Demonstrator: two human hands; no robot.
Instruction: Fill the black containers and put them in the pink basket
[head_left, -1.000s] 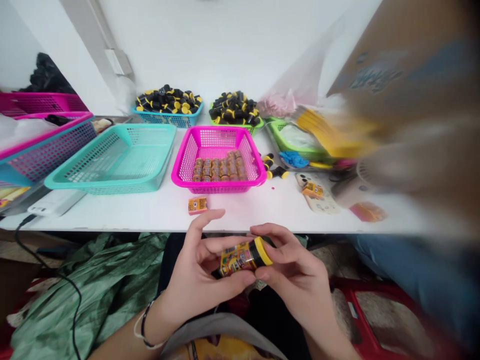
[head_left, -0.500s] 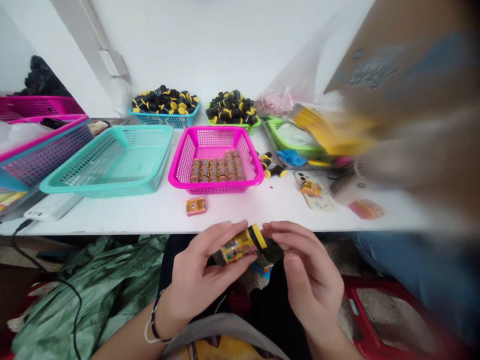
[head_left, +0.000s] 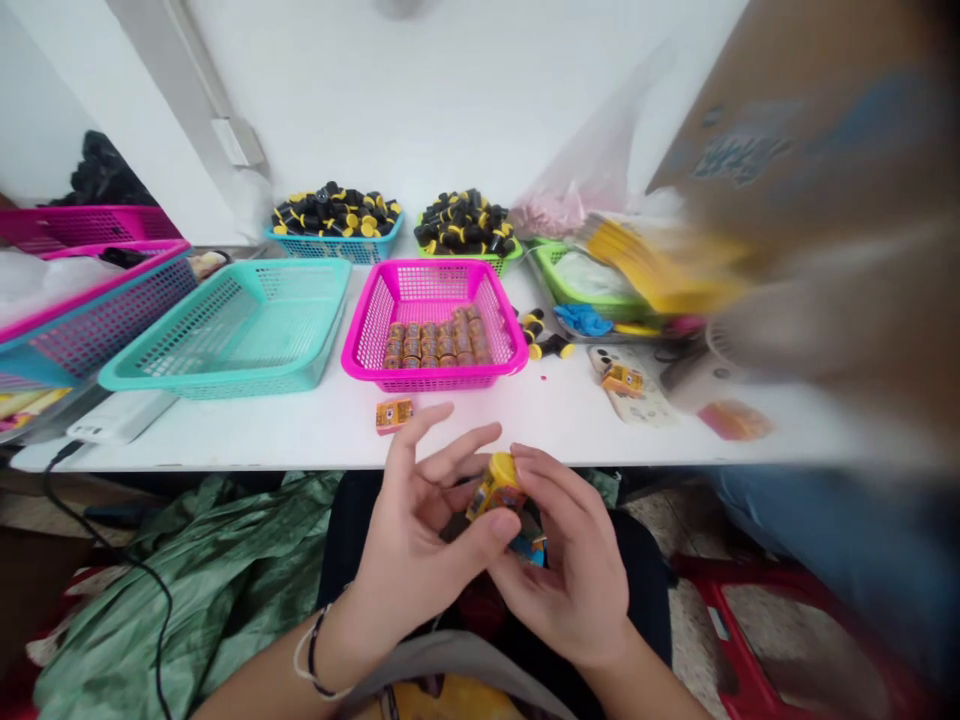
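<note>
A small canister (head_left: 496, 488) with a yellow cap and a yellow printed label is held between my two hands, just in front of the table edge and above my lap. My left hand (head_left: 416, 545) has its thumb against the label, while its index and middle fingers are lifted and spread. From the other side, the fingers of my right hand (head_left: 574, 560) curl around the canister near its cap. A small orange box (head_left: 394, 415) lies on the table beyond my left fingers. Behind it, the pink basket (head_left: 435, 376) holds rows of similar labelled canisters, lying in its front half.
A turquoise basket (head_left: 214, 384) stands left of the pink one. Blue (head_left: 337, 246) and green (head_left: 480, 260) baskets at the back hold black canisters with yellow caps. On the right are a phone (head_left: 641, 398), an orange box (head_left: 621, 380) and a blurred person's arm (head_left: 810, 350).
My right hand has moved left and taken hold of the canister. The canister now stands more upright, and my left index and middle fingers have lifted off it.
</note>
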